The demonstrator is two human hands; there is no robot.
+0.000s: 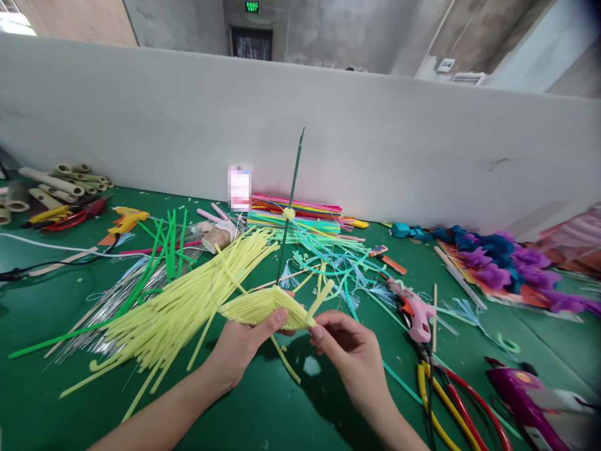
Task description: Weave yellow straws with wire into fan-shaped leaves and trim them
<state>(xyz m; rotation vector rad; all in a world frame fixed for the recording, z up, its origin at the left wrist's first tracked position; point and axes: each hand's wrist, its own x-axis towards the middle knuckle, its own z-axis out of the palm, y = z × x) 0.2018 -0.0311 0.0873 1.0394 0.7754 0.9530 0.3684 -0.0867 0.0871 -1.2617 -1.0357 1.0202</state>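
The left hand (251,343) grips a ridged yellow piece (263,305) above the green table (244,416), right of the loose yellow strips (188,300), while the right hand (350,344) pinches its right end.

Folded yellow fuzzy-strip piece (256,305) front ctr, over flat green table (235,416); long yellow fuzzy stems (188,300) L; pink plastic glue gun (421,319) R; flat white partition (375,138) behind.

The yellow piece (265,305) partly hides the left hand (248,341); pixelation blurs a pale item (240,189).
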